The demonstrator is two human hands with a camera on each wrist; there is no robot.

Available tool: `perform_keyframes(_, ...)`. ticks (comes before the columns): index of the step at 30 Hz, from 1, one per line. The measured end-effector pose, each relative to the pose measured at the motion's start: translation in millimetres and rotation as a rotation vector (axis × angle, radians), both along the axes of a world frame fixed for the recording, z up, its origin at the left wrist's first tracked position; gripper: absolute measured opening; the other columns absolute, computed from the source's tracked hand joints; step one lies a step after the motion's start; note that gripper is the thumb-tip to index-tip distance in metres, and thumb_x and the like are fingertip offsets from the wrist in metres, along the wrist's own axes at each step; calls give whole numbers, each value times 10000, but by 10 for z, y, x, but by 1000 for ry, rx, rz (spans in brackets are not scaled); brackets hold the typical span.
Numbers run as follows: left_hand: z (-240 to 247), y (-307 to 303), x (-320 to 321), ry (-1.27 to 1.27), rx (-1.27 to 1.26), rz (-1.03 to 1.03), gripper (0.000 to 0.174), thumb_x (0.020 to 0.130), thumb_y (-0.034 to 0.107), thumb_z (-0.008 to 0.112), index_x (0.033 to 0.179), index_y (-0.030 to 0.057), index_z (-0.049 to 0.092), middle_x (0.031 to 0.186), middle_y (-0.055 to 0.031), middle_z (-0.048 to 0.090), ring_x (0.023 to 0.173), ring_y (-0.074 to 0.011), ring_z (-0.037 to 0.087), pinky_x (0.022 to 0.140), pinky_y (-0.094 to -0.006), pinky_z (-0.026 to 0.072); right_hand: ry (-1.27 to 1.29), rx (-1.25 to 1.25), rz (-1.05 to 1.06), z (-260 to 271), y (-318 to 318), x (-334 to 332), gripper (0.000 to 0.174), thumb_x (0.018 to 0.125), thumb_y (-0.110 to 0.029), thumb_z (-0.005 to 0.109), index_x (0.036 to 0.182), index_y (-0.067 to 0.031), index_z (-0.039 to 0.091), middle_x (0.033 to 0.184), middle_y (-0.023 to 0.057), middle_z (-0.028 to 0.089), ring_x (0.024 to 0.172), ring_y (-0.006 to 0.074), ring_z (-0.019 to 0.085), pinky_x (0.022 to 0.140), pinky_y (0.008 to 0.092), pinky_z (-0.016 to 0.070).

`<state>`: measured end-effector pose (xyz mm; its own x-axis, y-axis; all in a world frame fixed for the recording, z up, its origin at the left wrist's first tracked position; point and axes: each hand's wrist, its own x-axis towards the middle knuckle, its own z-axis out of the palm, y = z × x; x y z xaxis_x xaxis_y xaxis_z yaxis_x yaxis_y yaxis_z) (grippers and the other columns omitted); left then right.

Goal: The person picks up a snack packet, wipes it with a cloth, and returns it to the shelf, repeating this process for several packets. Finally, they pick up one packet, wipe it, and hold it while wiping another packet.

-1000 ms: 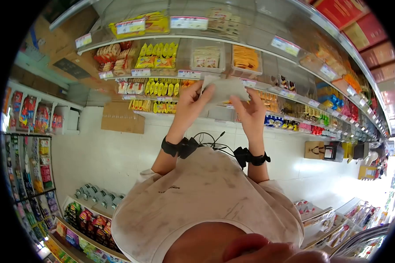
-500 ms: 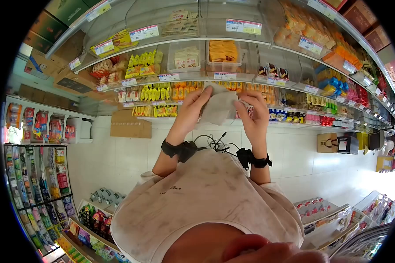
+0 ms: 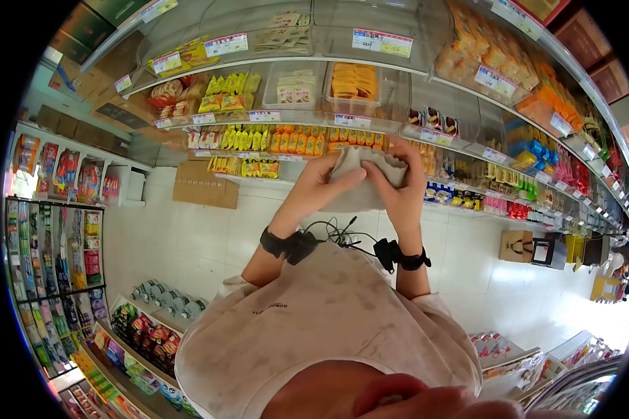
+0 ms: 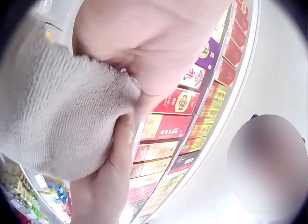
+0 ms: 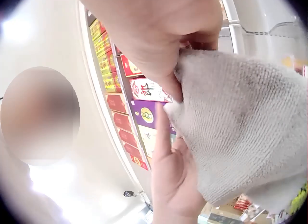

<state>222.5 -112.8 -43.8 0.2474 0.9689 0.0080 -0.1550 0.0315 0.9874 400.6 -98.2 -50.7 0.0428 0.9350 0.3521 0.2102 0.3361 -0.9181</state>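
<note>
A grey ribbed cloth, folded over on itself, hangs between both hands in front of the chest. My left hand grips its left side, with the thumb lying across the upper part. On the other side my right hand pinches the upper edge between thumb and fingers. The two thumb tips come close together at the top of the fold. In the left wrist view the cloth shows its terry-like texture and bunches at the fingers. The right wrist view shows the cloth draping down from the right hand.
Shelves of packaged snacks in clear bins stand just beyond the hands. A flattened cardboard piece is on the left. Hanging goods fill a rack farther left. Black cables dangle between the wrists. Boxes stand to the right.
The cloth was spread flatter between the hands and is now folded and bunched. The hands have come lower and closer together, thumbs meeting. The head view has shifted, showing the shelves from slightly farther right.
</note>
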Motion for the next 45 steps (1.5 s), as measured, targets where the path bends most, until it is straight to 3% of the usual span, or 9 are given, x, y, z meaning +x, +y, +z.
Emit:
perform_keyframes(3, -57, 45, -158, 88, 53, -27, 317, 953, 127, 686, 1233, -8, 626, 1140, -30, 647, 1043, -73, 576, 874, -238, 479, 242, -173, 284, -34, -16, -1, 480, 842, -98, 772, 1273, 5, 584, 1064, 68, 629, 962, 140, 574, 866, 281, 470)
perform_keyframes(7, -174, 145, -220, 174, 209, 181, 300, 945, 171, 696, 1181, -7, 644, 1018, -23, 657, 963, -100, 605, 833, -246, 478, 164, -170, 418, -328, 31, -119, 372, 912, -103, 684, 1231, 61, 588, 977, 92, 672, 867, 93, 567, 746, 287, 477)
perform_keyframes(12, -378, 223, -557, 96, 42, 327, 380, 1018, 278, 590, 1272, -4, 594, 1128, -77, 653, 1081, -153, 602, 955, -293, 477, 41, -203, 109, -309, 175, -207, 214, 980, -105, 601, 1094, 73, 631, 748, 29, 619, 686, 83, 504, 581, 284, 435)
perform_keyframes(18, -336, 294, -1027, -872, -561, -115, 400, 1031, 259, 542, 1346, 13, 534, 1270, -137, 634, 1175, -221, 616, 1007, -366, 485, 68, -235, 345, -158, -35, -863, 229, 965, -80, 605, 1146, 61, 613, 937, 90, 660, 848, 100, 537, 752, 277, 468)
perform_keyframes(21, -559, 62, -1393, 352, 644, 230, 450, 1004, 211, 583, 1399, 19, 486, 1336, -141, 595, 1170, -244, 612, 1011, -386, 487, -147, -209, 596, 21, -80, -1194, 302, 926, -59, 640, 1197, 63, 587, 1035, 154, 672, 946, 216, 610, 908, 320, 474)
perform_keyframes(24, -638, 151, -1635, -515, -412, 83, 450, 1003, 152, 557, 1423, 14, 467, 1350, -139, 584, 1236, -233, 566, 1046, -368, 454, -159, -162, 377, -60, -73, -1543, 356, 901, -66, 666, 1231, 47, 594, 1133, 174, 651, 1030, 260, 620, 943, 339, 465)
perform_keyframes(28, -876, 137, -1974, -503, -268, 60, 409, 987, 101, 553, 1386, 23, 508, 1269, -81, 626, 1127, -146, 617, 976, -278, 484, -415, 235, 107, -93, 209, -1976, 500, 900, -108, 689, 1347, 39, 520, 1265, 172, 600, 1146, 280, 587, 987, 382, 456)
perform_keyframes(32, -422, -10, -2231, -399, -86, 81, 419, 983, 221, 624, 1335, 3, 562, 1195, -69, 657, 1013, -110, 632, 889, -250, 495, 212, -764, 261, -212, 249, -2279, 562, 981, -338, 645, 1383, 25, 494, 1302, 102, 588, 1156, 190, 563, 998, 316, 438)
perform_keyframes(45, -921, 571, -2633, 75, -18, 75, 303, 1002, 258, 587, 1164, 11, 658, 1053, -58, 703, 996, -125, 643, 831, -267, 506, 343, -551, -16, -835, 522, -2110, 451, 1016, -347, 585, 1322, -20, 535, 1163, 29, 612, 1044, 112, 563, 889, 266, 465)
